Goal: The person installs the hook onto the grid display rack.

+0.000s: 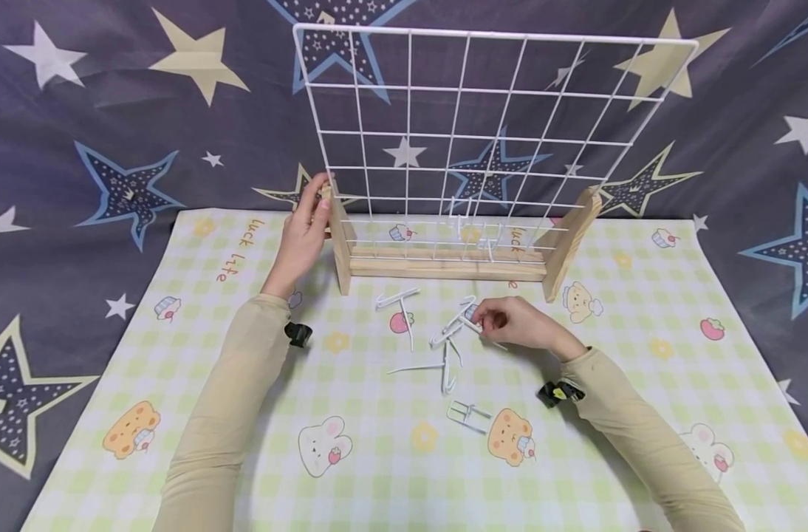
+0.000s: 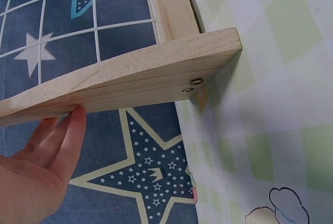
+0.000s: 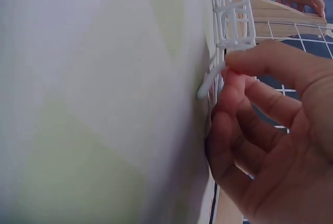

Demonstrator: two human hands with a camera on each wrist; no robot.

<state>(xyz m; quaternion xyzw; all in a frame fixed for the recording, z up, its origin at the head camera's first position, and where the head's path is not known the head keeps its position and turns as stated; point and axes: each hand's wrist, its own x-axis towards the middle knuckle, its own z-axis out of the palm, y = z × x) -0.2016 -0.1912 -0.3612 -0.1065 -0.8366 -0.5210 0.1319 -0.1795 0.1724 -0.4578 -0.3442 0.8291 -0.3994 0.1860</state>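
A white wire grid rack [image 1: 452, 137] stands on a wooden base, with wooden panels at both sides. My left hand [image 1: 304, 233] holds the upper edge of the left wooden side panel [image 1: 340, 244]; in the left wrist view, its fingertips [image 2: 77, 117] touch the panel's outer face. Low over the table, my right hand [image 1: 520, 323] pinches a white wire hook [image 3: 210, 81] between thumb and fingers. It lies against a small pile of white wire hooks [image 1: 446, 358], so its far end is hard to make out. Another hook [image 1: 399, 299] lies left of the pile.
One more white hook [image 1: 469, 416] lies nearer the front. White hooks [image 1: 489, 240] hang low on the grid. The checked tablecloth [image 1: 377, 480] covers the table, and a dark star-patterned cloth [image 1: 111, 111] hangs behind it.
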